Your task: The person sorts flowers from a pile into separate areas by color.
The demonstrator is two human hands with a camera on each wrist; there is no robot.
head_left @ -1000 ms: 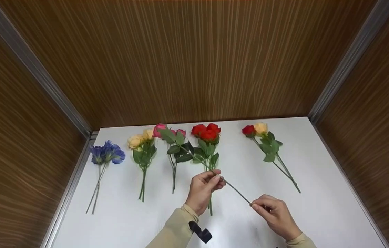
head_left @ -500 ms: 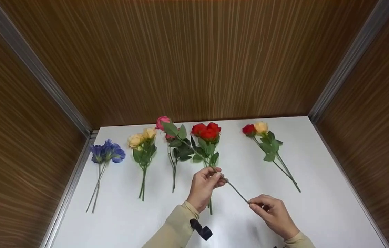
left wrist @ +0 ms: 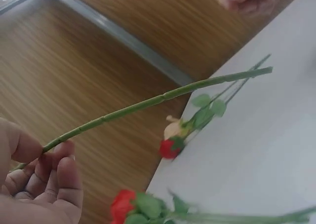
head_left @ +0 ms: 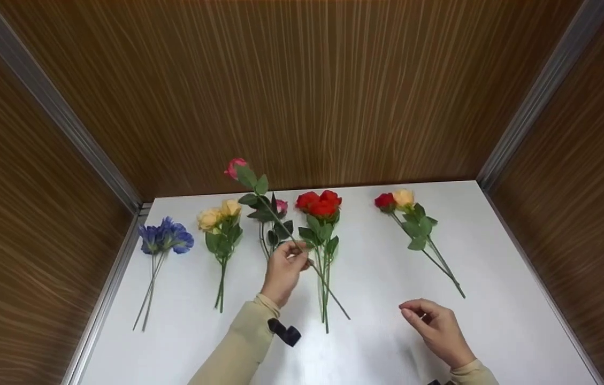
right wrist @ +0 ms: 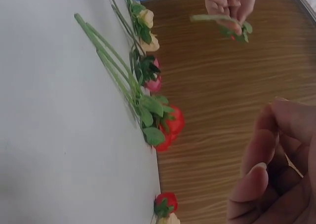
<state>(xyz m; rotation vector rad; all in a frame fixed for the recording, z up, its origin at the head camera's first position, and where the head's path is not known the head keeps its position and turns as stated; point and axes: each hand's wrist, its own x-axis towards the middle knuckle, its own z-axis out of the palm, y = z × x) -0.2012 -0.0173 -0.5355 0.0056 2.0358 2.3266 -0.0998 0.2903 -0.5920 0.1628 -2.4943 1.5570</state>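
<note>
My left hand (head_left: 284, 270) pinches the green stem of a pink rose (head_left: 236, 168) between thumb and fingers. Its bloom points up and left past the table's back edge, and the bare stem end slants down to the right. In the left wrist view the stem (left wrist: 133, 108) crosses the picture from the fingers (left wrist: 69, 177). Over the right front of the table, my right hand (head_left: 437, 329) is apart from the stem, loosely curled around nothing. Other pink roses (head_left: 281, 207) lie behind the held one, partly hidden by its leaves and my left hand.
On the white table (head_left: 376, 256), blue flowers (head_left: 165, 236) lie at the left, then yellow roses (head_left: 220, 215). A bunch of red roses (head_left: 320, 204) lies in the middle. Farther right, a red rose (head_left: 385, 201) lies beside a yellow rose (head_left: 403, 198). Wood-grain walls (head_left: 302, 96) enclose the table.
My right hand has let go of the stem's lower end. My left hand has moved left and up with the pink rose, whose bloom now stands higher.
</note>
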